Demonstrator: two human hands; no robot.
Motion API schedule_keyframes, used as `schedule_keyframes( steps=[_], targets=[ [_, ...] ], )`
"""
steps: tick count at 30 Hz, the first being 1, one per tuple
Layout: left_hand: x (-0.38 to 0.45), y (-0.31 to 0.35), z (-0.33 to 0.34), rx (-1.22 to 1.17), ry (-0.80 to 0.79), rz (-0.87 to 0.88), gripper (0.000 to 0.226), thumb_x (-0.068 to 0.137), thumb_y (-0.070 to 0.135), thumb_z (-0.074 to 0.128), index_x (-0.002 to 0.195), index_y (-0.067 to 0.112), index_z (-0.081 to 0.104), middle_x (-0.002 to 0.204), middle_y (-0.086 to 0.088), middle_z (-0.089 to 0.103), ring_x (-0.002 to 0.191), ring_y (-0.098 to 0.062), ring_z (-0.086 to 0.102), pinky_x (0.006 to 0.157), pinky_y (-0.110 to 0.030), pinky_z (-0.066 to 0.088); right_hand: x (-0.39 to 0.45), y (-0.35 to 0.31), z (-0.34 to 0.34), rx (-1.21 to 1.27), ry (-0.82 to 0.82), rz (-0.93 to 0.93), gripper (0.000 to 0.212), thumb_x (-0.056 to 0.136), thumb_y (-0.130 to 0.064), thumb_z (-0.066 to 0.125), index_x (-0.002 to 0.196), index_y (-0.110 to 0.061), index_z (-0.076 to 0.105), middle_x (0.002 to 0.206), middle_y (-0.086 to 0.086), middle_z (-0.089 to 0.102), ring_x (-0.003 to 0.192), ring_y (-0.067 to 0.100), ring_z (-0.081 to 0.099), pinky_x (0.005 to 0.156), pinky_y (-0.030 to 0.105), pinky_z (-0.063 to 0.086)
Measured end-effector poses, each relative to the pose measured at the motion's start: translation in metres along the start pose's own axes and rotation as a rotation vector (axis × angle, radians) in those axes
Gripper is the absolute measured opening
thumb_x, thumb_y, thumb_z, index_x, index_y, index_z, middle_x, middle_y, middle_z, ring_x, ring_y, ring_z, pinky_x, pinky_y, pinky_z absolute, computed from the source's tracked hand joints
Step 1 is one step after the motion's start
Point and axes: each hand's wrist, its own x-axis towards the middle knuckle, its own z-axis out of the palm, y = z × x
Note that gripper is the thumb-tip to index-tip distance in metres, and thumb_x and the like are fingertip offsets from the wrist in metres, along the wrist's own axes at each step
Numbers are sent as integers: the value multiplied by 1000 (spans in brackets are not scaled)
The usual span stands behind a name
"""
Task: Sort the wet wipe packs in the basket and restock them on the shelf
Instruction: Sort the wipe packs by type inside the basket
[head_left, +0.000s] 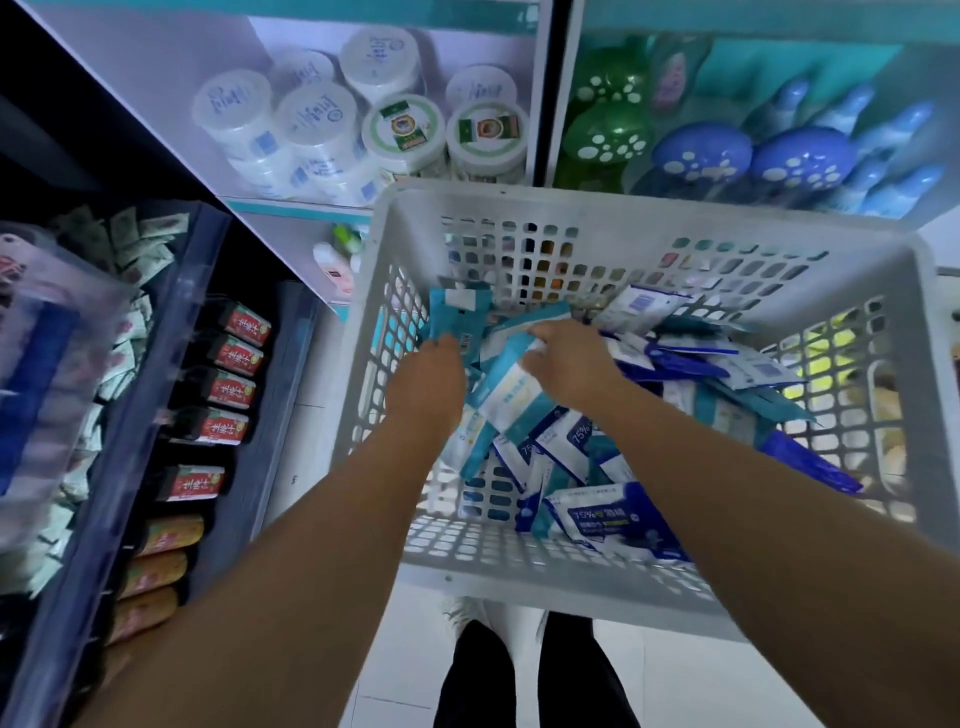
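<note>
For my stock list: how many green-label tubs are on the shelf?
2: left tub and right tub, side by side above the basket far rim; others may be hidden.

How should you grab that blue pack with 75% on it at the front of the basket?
Probably from above, pinching its long edges. The 75% pack lies nearly flat, label up, on top of the pile, with nothing covering it, near the basket front wall, and both hands are busy farther back.

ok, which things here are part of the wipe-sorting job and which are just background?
Job:
- basket
- teal wipe packs, gripped by left hand
- teal-and-white pack under right hand
- 75% blue packs

Background:
- white tubs
- green and blue bottles
- red-label bottles
</note>
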Motion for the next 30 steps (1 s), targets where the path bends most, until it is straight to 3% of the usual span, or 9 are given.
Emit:
schedule_keyframes(
  steps=[4,7,13,17,21,24,26,30],
  targets=[
    [4,-6,18,9,-27,85,57,84,-8,53,137,3,36,132,-17,46,117,-33,50,91,-38,45,14,3,21,-31,-174,-49,31,94,-16,53,124,-9,53,131,12,54,122,28,49,87,29,37],
    [8,-5,31,-29,-68,176,58,89,-2,54,142,6,33,139,-15,43,123,-32,46,96,-38,42,11,23,15,-129,-225,-45,44,96,-12,50,140,-14,44,147,8,41,133,25,39,101,29,33],
    [14,31,60,-202,-298,327,50,97,16,51,144,12,36,138,-14,44,123,-30,46,98,-37,42,-3,70,2,-401,-371,-3,47,93,-9,51,136,-28,51,142,3,48,125,23,48,98,34,43],
    [23,52,80,-190,-357,310,56,96,9,51,147,8,27,141,-17,40,125,-32,45,99,-39,42,-6,86,8,-492,-308,-68,47,93,-15,53,136,-33,49,137,2,48,117,24,50,93,35,45],
    [28,67,86,-289,-281,185,47,95,8,48,140,6,33,127,-20,49,112,-35,52,93,-43,45,-7,89,10,-698,-208,-191,39,96,-27,51,134,-36,51,135,5,42,124,27,36,102,38,33],
    [29,72,89,-331,-233,151,18,95,12,49,104,-1,56,110,-21,57,102,-34,56,73,-33,41,-7,87,7,-690,-181,-186,33,93,-33,54,126,-34,59,131,2,46,124,26,34,104,37,29],
    [26,73,89,-326,-205,144,12,93,9,50,88,1,56,103,-21,59,97,-33,58,67,-31,36,-9,86,5,-667,-176,-172,30,92,-35,57,121,-31,62,123,1,54,121,24,38,99,34,32],
    [21,69,75,-319,-96,110,15,92,4,51,104,-2,57,114,-21,54,101,-37,55,74,-37,41,-16,89,-9,-430,-121,-96,21,89,-33,63,107,-27,70,111,0,67,110,22,53,92,34,44]
  ],
)
